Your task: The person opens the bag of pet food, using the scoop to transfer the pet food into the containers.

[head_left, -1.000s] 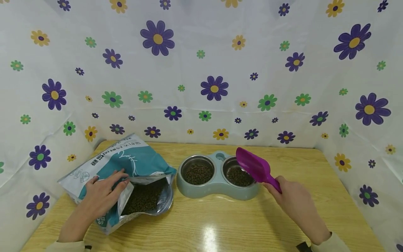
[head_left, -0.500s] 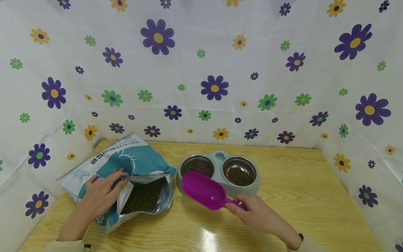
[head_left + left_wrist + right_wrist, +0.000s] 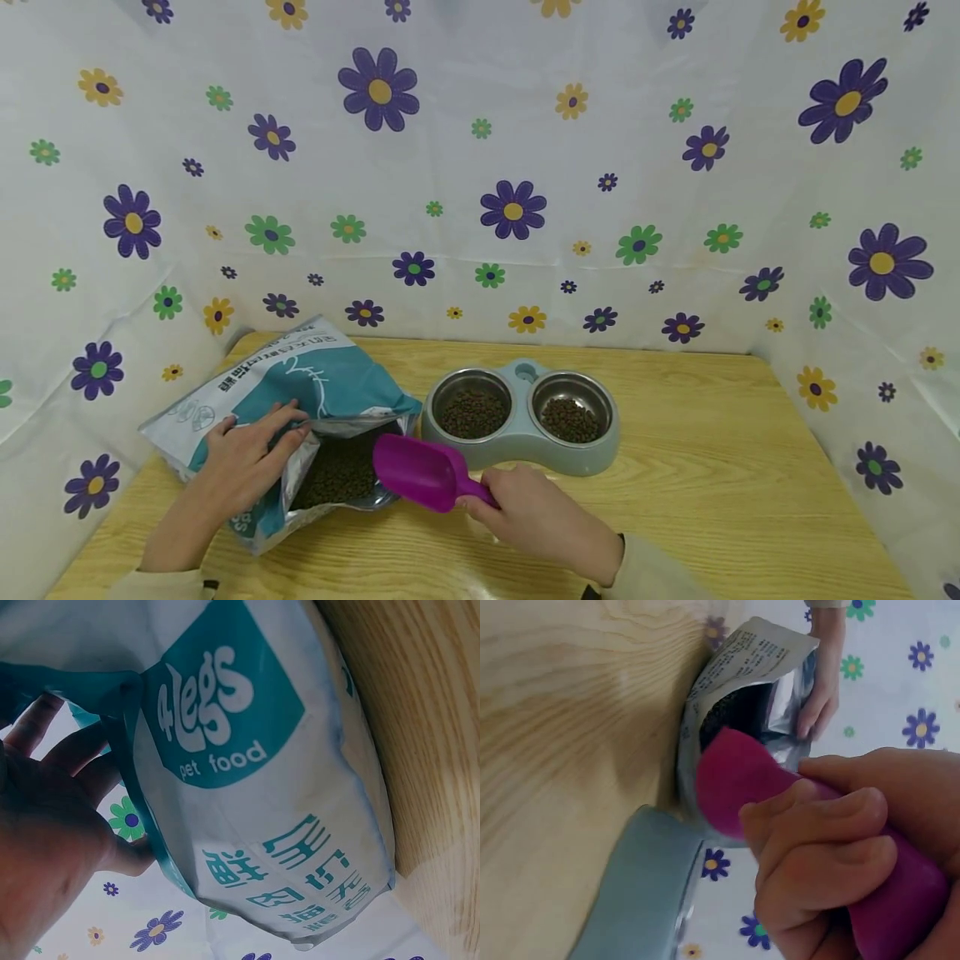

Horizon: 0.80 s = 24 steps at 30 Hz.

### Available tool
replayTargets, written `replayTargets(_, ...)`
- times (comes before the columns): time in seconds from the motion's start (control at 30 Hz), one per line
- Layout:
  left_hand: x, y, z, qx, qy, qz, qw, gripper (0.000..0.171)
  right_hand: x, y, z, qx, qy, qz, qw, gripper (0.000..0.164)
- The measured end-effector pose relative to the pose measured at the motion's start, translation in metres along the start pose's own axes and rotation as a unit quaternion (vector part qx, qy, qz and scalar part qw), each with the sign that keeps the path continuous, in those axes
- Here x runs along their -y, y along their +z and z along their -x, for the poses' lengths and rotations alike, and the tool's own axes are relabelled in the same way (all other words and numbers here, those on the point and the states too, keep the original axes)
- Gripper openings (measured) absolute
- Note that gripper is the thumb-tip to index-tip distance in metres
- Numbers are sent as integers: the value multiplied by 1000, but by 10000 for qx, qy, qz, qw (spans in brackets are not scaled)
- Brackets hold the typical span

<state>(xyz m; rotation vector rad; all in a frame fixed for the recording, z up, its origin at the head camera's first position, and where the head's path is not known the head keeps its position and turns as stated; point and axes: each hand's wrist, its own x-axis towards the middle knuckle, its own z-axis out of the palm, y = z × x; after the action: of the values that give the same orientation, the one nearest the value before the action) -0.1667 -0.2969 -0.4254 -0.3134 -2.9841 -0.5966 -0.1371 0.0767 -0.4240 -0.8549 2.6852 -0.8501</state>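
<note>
In the head view, a teal and white pet food bag (image 3: 352, 375) lies on its side at the left, its mouth facing front right with brown kibble (image 3: 337, 475) inside. My left hand (image 3: 243, 462) holds the bag at the edge of its mouth. In the left wrist view, the fingers pass behind the teal edge of the bag (image 3: 225, 735). My right hand (image 3: 536, 512) grips a purple scoop (image 3: 420, 471) by its handle. No kibble shows in the scoop, whose front overlaps the bag's mouth in the head view. The right wrist view shows fingers curled round the scoop (image 3: 735, 780).
A pale blue-green double feeder (image 3: 517, 446) stands right of the bag. Its two metal bowls, a left bowl (image 3: 442, 385) and a right bowl (image 3: 600, 400), both hold kibble. Flower-printed cloth (image 3: 450, 167) hangs behind and beside the wooden table (image 3: 712, 467).
My right hand has carried the scoop leftward from above the right bowl, past the left bowl, to the bag's mouth. The left hand and the bag have stayed in place.
</note>
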Motion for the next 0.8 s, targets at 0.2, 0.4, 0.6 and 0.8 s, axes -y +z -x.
replayTargets(0.2, -1, -1, -1, 62, -35, 29, 10000, 42, 28, 4, -12, -190, -231, 1503, 9882, 39)
replayTargets(0.4, -1, 0, -2, 18, -31, 36, 10000, 42, 50, 1, -27, -92, -81, 1810, 9834, 40)
replayTargets(0.6, -2, 2, -2, 55, -44, 59, 10000, 43, 51, -11, -52, 1111, 605, 665, 9897, 48)
replayTargets(0.8, -1, 3, 0, -3, -38, 46, 10000, 40, 33, -18, -65, 1817, 939, -705, 9763, 56)
